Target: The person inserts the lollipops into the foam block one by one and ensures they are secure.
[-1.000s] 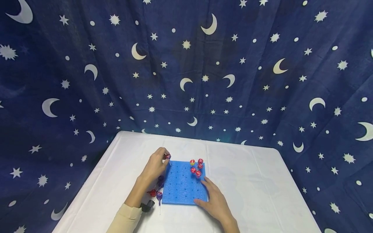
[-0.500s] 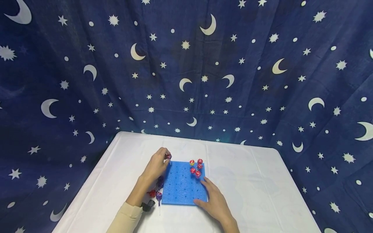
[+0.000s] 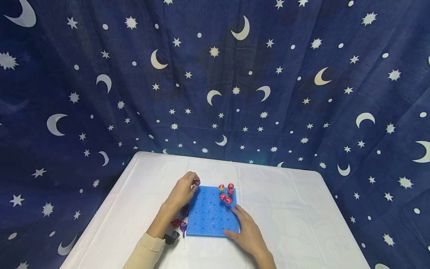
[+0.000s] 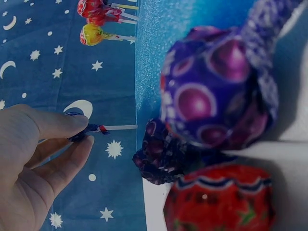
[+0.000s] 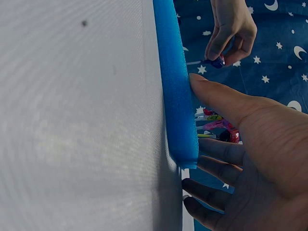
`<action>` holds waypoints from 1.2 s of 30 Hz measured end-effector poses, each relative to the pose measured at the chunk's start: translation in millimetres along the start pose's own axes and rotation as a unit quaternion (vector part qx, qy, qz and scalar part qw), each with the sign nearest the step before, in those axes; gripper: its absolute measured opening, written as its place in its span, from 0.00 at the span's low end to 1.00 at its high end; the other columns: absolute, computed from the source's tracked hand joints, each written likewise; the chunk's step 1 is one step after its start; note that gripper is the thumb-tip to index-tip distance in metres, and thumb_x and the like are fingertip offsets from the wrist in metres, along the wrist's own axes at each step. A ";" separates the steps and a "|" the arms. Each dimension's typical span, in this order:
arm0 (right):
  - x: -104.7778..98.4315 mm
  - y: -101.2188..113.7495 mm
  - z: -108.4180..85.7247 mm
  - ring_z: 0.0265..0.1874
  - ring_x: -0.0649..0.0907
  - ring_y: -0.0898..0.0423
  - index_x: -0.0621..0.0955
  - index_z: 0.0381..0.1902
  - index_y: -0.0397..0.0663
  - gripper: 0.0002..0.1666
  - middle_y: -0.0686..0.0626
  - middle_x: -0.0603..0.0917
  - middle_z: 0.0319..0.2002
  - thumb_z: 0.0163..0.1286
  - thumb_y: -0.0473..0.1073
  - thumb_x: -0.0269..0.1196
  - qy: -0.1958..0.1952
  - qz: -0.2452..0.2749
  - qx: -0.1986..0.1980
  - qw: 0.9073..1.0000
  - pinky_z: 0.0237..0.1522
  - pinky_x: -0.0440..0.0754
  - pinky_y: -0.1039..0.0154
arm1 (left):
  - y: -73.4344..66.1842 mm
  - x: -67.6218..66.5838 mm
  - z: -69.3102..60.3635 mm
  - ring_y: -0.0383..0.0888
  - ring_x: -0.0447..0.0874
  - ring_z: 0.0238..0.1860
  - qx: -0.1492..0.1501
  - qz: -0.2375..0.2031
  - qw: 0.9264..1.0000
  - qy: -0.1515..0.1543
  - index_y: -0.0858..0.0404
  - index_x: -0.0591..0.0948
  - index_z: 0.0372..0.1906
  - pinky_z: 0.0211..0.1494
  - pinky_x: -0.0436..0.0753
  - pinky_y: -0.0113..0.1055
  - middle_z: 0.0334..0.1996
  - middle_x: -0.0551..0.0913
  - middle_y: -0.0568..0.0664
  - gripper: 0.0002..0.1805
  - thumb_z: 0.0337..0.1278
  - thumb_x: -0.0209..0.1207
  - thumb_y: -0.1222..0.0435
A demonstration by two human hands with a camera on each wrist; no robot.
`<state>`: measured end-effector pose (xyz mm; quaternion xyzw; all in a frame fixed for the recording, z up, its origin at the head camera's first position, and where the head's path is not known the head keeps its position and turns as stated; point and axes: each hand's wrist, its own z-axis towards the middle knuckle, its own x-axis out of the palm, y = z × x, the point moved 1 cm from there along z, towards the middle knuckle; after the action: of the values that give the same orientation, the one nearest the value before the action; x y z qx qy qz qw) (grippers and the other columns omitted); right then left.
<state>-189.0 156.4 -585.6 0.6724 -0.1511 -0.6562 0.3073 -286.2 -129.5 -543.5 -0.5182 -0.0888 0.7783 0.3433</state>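
Evidently, the step in hand is planting a lollipop [image 3: 196, 182] at the far left corner of the blue board [image 3: 209, 221]. The left hand [image 3: 182, 191] has a narrow pinch on its dark head, thumb against fingers, with the white stick [image 4: 120, 127] running down to the board. Whether the tip has gone in, I cannot tell. The right hand [image 3: 248, 229] rests at the board's near right corner, fingers spread wide and gripping nothing, thumb at the near edge, probably as a brace.

At the board's far right, four red pops [image 3: 222, 197] and a yellow pop [image 3: 221, 188] stand up from it. Just left of the board lie a purple pop [image 4: 211, 94], a dark pop [image 4: 159, 154] and a red-wrapped pop [image 4: 221, 202].

As I judge it, the next move calls for a straight push downward, without the round head slipping, while the board is kept from sliding; then a clean release.

As for writing, no brand can be read. The red-wrapped pop bears dark, letter-like marks below a wavy band, too blurred to make out; the purple pop shows only pink spots clearly.
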 end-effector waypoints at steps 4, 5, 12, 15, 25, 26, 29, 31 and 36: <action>0.3 -0.1 -0.3 0.76 0.68 0.38 0.74 0.75 0.50 0.52 0.45 0.68 0.78 0.58 0.66 0.76 0.002 0.002 0.001 1.000 0.72 0.68 0.33 | -0.4 0.9 -0.4 0.45 0.89 0.44 0.004 -0.001 1.000 0.001 0.61 0.81 0.43 0.49 0.89 0.36 0.41 0.82 0.47 0.15 0.56 0.70 0.78; 0.2 0.0 -0.3 0.76 0.67 0.37 0.74 0.75 0.50 0.52 0.45 0.68 0.78 0.58 0.66 0.76 0.002 0.003 0.001 1.000 0.72 0.68 0.32 | -0.5 1.0 -0.7 0.45 0.89 0.44 0.004 -0.001 1.000 0.000 0.61 0.81 0.43 0.49 0.89 0.37 0.41 0.82 0.47 0.15 0.56 0.70 0.79; 0.2 0.5 -0.6 0.76 0.67 0.38 0.74 0.75 0.51 0.52 0.45 0.67 0.78 0.58 0.66 0.76 0.007 0.006 0.006 1.000 0.72 0.67 0.33 | -0.2 2.5 -2.5 0.45 0.89 0.44 0.000 0.004 1.000 0.003 0.61 0.81 0.43 0.48 0.89 0.37 0.41 0.82 0.47 0.14 0.57 0.70 0.78; 0.9 0.2 -0.1 0.76 0.67 0.38 0.74 0.75 0.51 0.52 0.46 0.67 0.79 0.58 0.65 0.76 0.007 0.007 0.009 1.000 0.72 0.68 0.33 | 1.0 3.5 -2.7 0.43 0.87 0.43 -0.007 0.008 1.000 0.009 0.60 0.81 0.43 0.48 0.89 0.36 0.40 0.82 0.46 0.14 0.57 0.70 0.77; 1.3 -0.3 0.4 0.76 0.67 0.38 0.73 0.75 0.52 0.52 0.46 0.67 0.79 0.58 0.65 0.77 0.009 0.005 0.008 1.000 0.72 0.68 0.32 | 2.6 5.1 -3.3 0.43 0.86 0.41 -0.011 0.001 1.000 0.008 0.60 0.82 0.42 0.45 0.88 0.37 0.39 0.82 0.45 0.14 0.56 0.71 0.77; 1.3 -0.3 0.3 0.76 0.67 0.38 0.73 0.75 0.52 0.52 0.46 0.67 0.79 0.57 0.65 0.77 0.009 0.006 0.009 1.000 0.72 0.68 0.32 | 2.5 5.4 -3.3 0.43 0.86 0.41 -0.010 0.001 1.000 0.006 0.60 0.82 0.42 0.45 0.88 0.37 0.39 0.82 0.46 0.14 0.56 0.71 0.77; 1.2 -0.2 0.3 0.76 0.67 0.38 0.74 0.75 0.52 0.52 0.46 0.68 0.78 0.57 0.65 0.77 0.009 0.005 0.009 1.000 0.72 0.68 0.32 | 2.5 6.1 -3.3 0.44 0.87 0.41 -0.007 0.006 1.000 0.003 0.60 0.82 0.43 0.44 0.88 0.38 0.40 0.82 0.46 0.14 0.56 0.71 0.76; 1.0 -0.1 0.7 0.76 0.67 0.38 0.73 0.75 0.52 0.52 0.46 0.67 0.79 0.58 0.65 0.77 0.010 0.004 0.009 1.000 0.72 0.68 0.32 | 2.3 6.2 -3.4 0.43 0.86 0.40 -0.008 0.013 1.000 0.002 0.59 0.82 0.44 0.42 0.87 0.39 0.42 0.82 0.46 0.14 0.56 0.72 0.75; 0.6 -0.2 1.7 0.77 0.67 0.38 0.73 0.76 0.52 0.53 0.46 0.67 0.79 0.58 0.67 0.76 0.010 0.001 0.015 1.000 0.72 0.68 0.32 | 1.1 5.0 -4.1 0.43 0.85 0.39 -0.017 0.034 0.999 0.002 0.57 0.82 0.47 0.41 0.87 0.39 0.49 0.81 0.46 0.17 0.56 0.73 0.72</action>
<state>-190.6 155.9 -586.1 0.6835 -0.1582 -0.6467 0.2994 -284.3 -128.1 -549.6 -0.5284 -0.0839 0.7867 0.3080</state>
